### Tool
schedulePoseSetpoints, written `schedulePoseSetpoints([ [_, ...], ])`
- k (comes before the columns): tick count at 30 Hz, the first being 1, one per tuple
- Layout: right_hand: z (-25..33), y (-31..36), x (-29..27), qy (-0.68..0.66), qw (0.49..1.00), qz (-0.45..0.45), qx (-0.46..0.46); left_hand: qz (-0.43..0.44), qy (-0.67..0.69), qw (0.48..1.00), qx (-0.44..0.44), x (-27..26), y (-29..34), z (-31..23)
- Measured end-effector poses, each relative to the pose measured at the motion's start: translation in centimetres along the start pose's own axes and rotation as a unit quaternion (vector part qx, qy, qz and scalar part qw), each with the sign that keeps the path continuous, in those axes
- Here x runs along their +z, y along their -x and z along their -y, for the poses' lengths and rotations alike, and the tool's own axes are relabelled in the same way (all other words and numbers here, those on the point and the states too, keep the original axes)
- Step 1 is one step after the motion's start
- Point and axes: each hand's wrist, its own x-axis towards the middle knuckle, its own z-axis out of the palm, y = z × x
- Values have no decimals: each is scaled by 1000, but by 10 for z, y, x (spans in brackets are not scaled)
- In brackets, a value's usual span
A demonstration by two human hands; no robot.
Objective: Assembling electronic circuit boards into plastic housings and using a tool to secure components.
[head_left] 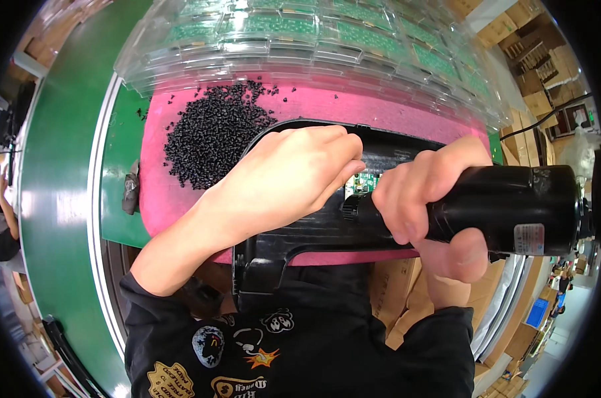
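black driver in right hand, long axis across view, nose left

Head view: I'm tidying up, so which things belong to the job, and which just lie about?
In the job, it seems:
- black cylindrical tool, in the right hand
- black housing
- green circuit board inside
- heap of small black parts
- clear trays, perhaps

Apparently just lying about:
- dark crumpled item
- cardboard boxes
- blue bin

whatever the left fingers may hold is hidden
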Motion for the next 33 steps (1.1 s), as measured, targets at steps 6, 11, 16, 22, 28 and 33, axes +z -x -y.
schedulePoseSetpoints([
  [6,-11,-6,-14,-89,986,14,-140,37,-12,999,12,-3,1,1],
  [11,17,-6,-26,-134,960,9,-246,47,-5,998,42,-1,3,4],
  [16,26,-1,-27,-155,952,-23,-263,74,56,995,41,-5,-1,0],
  [22,28,5,-32,-173,946,-28,-273,74,117,989,43,-7,-4,-2],
  [28,30,7,-29,-169,943,-32,-287,56,121,990,52,-5,-5,-4],
  [33,31,8,-29,-186,932,-61,-306,34,119,991,60,-2,-6,-4],
])
